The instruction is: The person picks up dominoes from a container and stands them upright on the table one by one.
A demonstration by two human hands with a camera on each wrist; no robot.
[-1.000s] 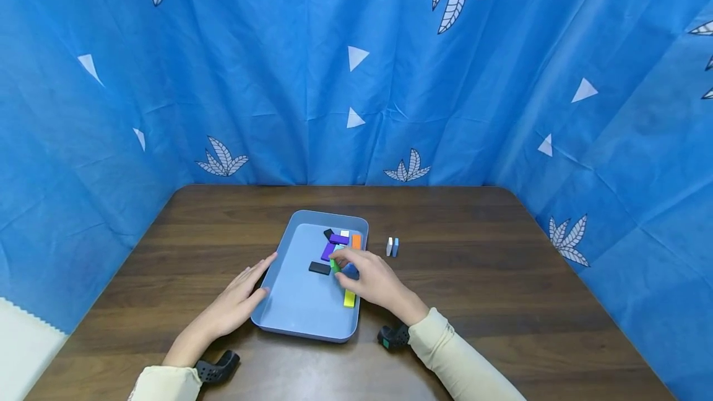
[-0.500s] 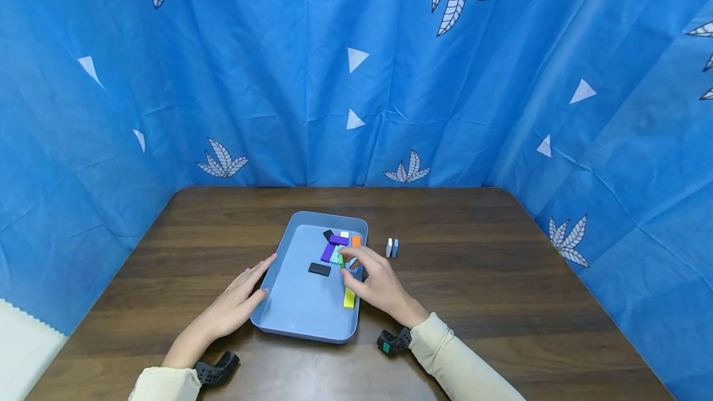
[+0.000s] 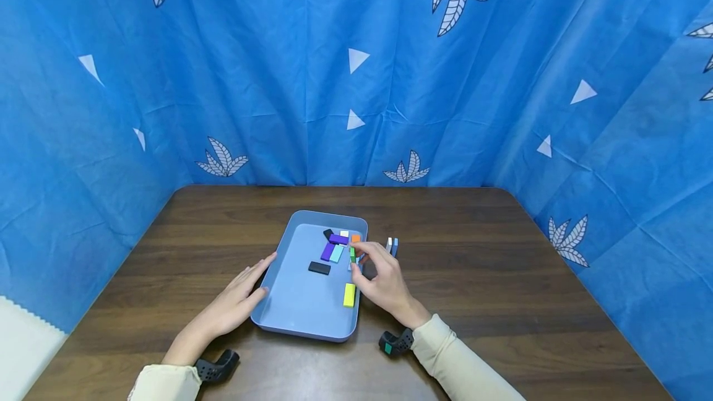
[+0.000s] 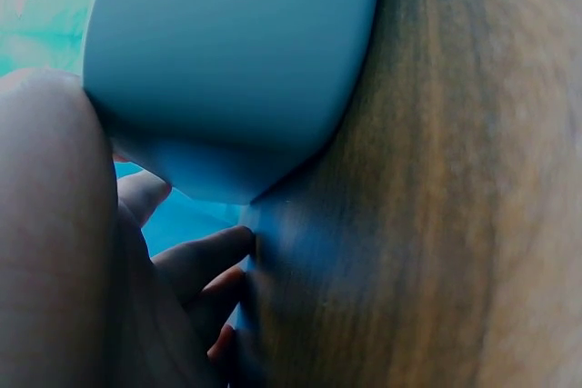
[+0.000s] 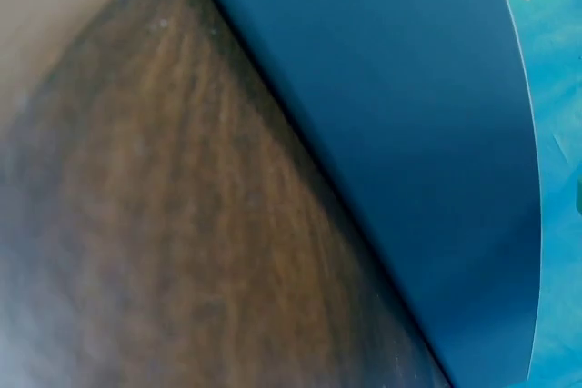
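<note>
In the head view my right hand [image 3: 384, 274] pinches a small green block [image 3: 353, 255] between thumb and fingertips, held upright over the right side of a shallow blue tray [image 3: 301, 308]. My left hand [image 3: 236, 299] lies along the tray's left rim with its fingers straight; the left wrist view has its fingers [image 4: 205, 261] beside the tray's outer wall [image 4: 236, 52]. Inside the tray are a yellow block [image 3: 349, 295], a black block [image 3: 319, 268], a light-blue block [image 3: 337, 254], purple blocks [image 3: 327, 252] and an orange block [image 3: 356, 238], partly behind my right hand.
Just right of the tray, a white block [image 3: 389, 244] and a blue block [image 3: 395, 247] stand side by side on the wooden table [image 3: 473, 296]. A blue curtain [image 3: 334, 79] hangs behind the table. The right wrist view is mostly tray wall [image 5: 391, 115] and tabletop.
My right hand has moved right with the green block, from the middle of the tray's blocks toward its right wall, uncovering the light-blue and yellow blocks. The left hand stays put.
</note>
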